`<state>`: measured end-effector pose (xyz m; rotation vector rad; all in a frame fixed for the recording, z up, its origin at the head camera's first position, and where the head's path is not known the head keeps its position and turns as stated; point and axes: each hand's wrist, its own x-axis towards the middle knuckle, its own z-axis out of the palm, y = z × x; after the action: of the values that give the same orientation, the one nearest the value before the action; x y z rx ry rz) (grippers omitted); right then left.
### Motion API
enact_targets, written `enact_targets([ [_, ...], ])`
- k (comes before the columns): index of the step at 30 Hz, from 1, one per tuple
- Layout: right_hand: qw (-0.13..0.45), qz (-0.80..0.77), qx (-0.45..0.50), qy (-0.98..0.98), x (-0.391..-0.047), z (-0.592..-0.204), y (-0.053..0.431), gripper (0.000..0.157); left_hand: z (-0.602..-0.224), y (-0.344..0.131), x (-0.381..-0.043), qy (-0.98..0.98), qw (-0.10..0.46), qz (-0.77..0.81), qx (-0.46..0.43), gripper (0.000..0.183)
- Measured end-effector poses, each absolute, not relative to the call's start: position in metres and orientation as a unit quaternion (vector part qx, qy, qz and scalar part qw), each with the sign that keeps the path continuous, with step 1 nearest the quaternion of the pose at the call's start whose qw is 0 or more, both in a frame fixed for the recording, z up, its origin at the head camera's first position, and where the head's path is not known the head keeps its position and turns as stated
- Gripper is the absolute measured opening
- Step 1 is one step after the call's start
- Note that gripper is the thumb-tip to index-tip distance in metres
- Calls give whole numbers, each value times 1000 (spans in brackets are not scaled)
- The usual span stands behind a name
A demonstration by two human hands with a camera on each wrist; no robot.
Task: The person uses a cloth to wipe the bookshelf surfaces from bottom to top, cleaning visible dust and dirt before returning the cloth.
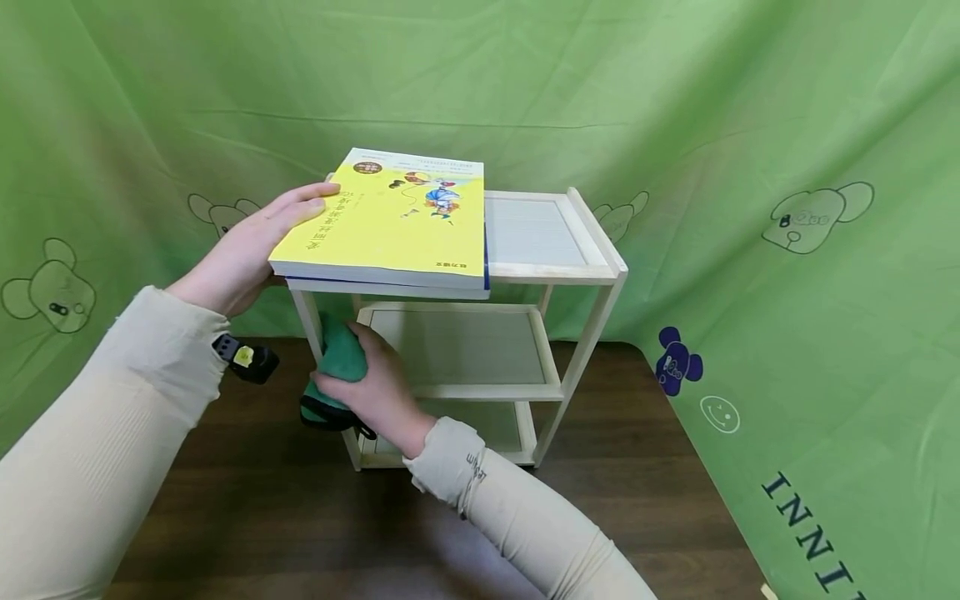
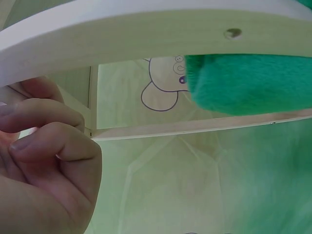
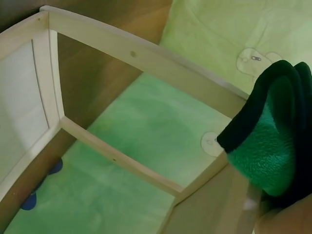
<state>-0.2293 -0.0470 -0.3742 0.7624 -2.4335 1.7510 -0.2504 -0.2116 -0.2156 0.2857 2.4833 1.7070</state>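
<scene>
A yellow-covered book [image 1: 405, 233] lies on top of another book with a blue edge, at the left of a pale wooden shelf unit's top board [image 1: 532, 229]. The left hand [image 1: 262, 233] holds the books at their left edge, its upper fingers on the yellow cover. In the left wrist view its other fingers [image 2: 53, 141] are curled, close by the wooden rail. Lower down, the right hand [image 1: 386, 387] grips a green plush cloth [image 1: 345, 354] with black trim against the unit's front left post. The right wrist view has this cloth [image 3: 265, 156] beside the side frame.
The unit has a middle shelf [image 1: 457, 342] and a bottom shelf [image 1: 483, 427] under the top board. It stands on a dark wood floor [image 1: 622, 467]. A green curtain [image 1: 750, 150] with printed bears hangs behind and at both sides.
</scene>
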Motion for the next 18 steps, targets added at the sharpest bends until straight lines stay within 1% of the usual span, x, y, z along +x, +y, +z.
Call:
enact_targets([
  [7,6,554,243,-796,-230,-379,-47,61,-215,-211,-249,821,57,560,92,55],
  [12,6,550,244,-798,-230,-381,-47,60,-215,-211,-250,822,57,560,90,55],
  [18,3,556,233,-797,-229,-383,-48,63,-215,-211,-250,822,60,559,86,56],
])
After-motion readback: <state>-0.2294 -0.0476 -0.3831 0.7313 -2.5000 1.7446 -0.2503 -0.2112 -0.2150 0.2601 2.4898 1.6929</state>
